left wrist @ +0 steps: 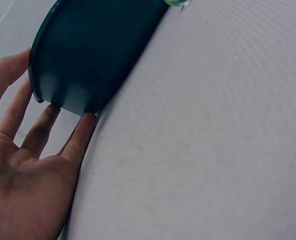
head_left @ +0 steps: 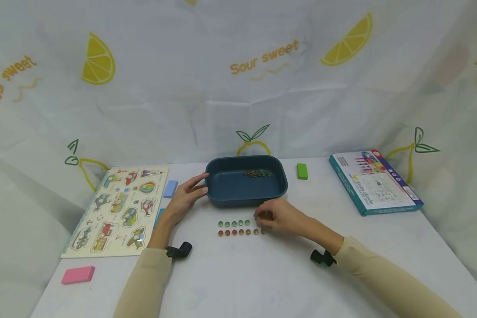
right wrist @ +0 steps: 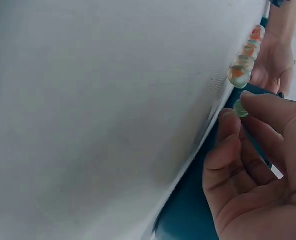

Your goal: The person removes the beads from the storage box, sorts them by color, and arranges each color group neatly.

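Observation:
My right hand (head_left: 284, 216) pinches a green glass marble (right wrist: 240, 109) between thumb and forefinger, low over the table in front of a dark blue tray (head_left: 242, 203). Just left of it lies a row of green marbles (head_left: 234, 224). A second row, of orange-brown marbles (head_left: 234, 232), runs parallel and nearer to me, its right end partly covered by the hand. More marbles (head_left: 257, 173) sit inside the tray, toward the back right. With extended fingers, my left hand (head_left: 180, 198) touches the tray's left end; the left wrist view shows the fingertips against its outer wall.
To the left lies a wooden picture puzzle board (head_left: 117, 212), with a blue block (head_left: 170, 189) beside it and a pink block (head_left: 78, 274) in front. A green block (head_left: 302, 171) stands right of the tray. Farther right is a flat box (head_left: 375, 182). A white curtain closes off the back.

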{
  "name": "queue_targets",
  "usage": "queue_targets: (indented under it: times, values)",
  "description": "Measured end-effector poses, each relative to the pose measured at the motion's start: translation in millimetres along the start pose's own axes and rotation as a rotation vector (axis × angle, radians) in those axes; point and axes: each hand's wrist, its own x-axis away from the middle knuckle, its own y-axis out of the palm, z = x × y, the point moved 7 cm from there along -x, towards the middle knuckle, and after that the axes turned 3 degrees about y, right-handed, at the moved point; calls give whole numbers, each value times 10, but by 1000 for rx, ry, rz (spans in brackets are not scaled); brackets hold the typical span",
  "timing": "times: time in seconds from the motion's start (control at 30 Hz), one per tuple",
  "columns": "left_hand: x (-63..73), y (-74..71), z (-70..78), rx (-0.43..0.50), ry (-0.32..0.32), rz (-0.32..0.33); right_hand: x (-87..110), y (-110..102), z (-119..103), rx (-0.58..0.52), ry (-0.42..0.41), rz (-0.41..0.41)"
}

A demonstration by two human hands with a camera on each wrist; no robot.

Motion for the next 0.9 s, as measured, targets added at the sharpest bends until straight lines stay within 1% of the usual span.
queue_targets:
  times: [0.17, 0.5, 0.63, 0.7, 0.77, 0.83, 0.9]
  values:
    - [-2, -5, -21, -6, -3, -4, -35, 42, 9, 19, 3, -20]
    - [-16, -21, -13, 21, -1, 0, -82, 72, -12, 30, -39, -22]
    - [-21, -17, -27, 23, -1, -4, -72, 34, -36, 33, -39, -43]
    - [-25, -9, -34, 22, -6, -4, -67, -42, -78, 22, -43, -51]
    - [-30, -5, -40, 21, -6, -8, -92, -173, -136, 8, -50, -41]
    - [-32, -7, -38, 23, -5, -8, -178, -337, -184, 13, -59, -12]
    - [-28, -17, -34, 30, -4, -3, -333, -516, -209, 36, -53, 30]
